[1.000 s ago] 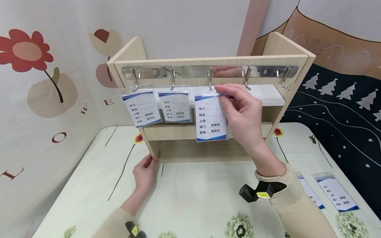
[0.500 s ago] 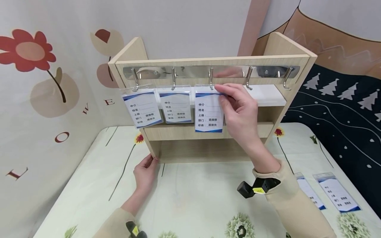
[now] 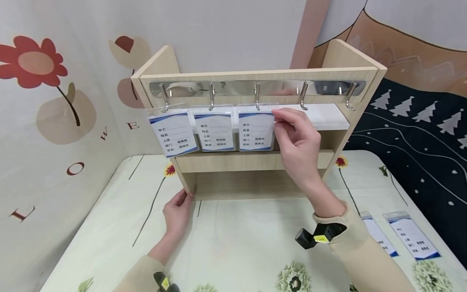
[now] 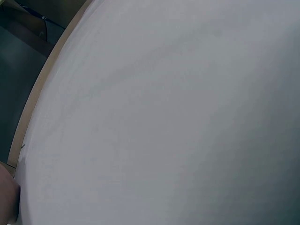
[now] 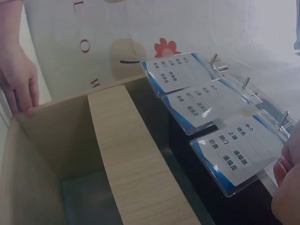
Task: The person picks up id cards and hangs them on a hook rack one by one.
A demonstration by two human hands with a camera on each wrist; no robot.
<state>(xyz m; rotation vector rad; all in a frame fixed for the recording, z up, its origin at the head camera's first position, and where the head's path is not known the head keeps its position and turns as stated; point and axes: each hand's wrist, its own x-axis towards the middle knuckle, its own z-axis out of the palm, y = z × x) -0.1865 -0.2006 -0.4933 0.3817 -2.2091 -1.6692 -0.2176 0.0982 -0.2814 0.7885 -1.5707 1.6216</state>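
Three clear-sleeved name badges hang in a row from the metal hook rail (image 3: pixel 226 87) on a pale wooden shelf unit (image 3: pixel 226 163): a tilted left badge (image 3: pixel 174 134), a middle badge (image 3: pixel 214 132) and a third badge (image 3: pixel 256 132) on the centre hook. My right hand (image 3: pixel 299 142) has its index finger and thumb right at the third badge's upper right edge. In the right wrist view the same third badge (image 5: pixel 236 154) lies beside those fingertips. Low on the left, my left hand (image 3: pixel 177 213) pinches the bottom front corner of the unit's side panel.
Two more badges lie on the flowered tablecloth at the right, a near one (image 3: pixel 380 235) partly behind the right sleeve and a farther one (image 3: pixel 412 235). A white board (image 3: pixel 326 115) sits behind the right-hand hooks. Printed curtains (image 3: pixel 233 32) stand behind.
The third badge has swung back from leaning toward me and now hangs level with the middle one. My right hand has shifted slightly right and down to its edge. The left hand stays put.
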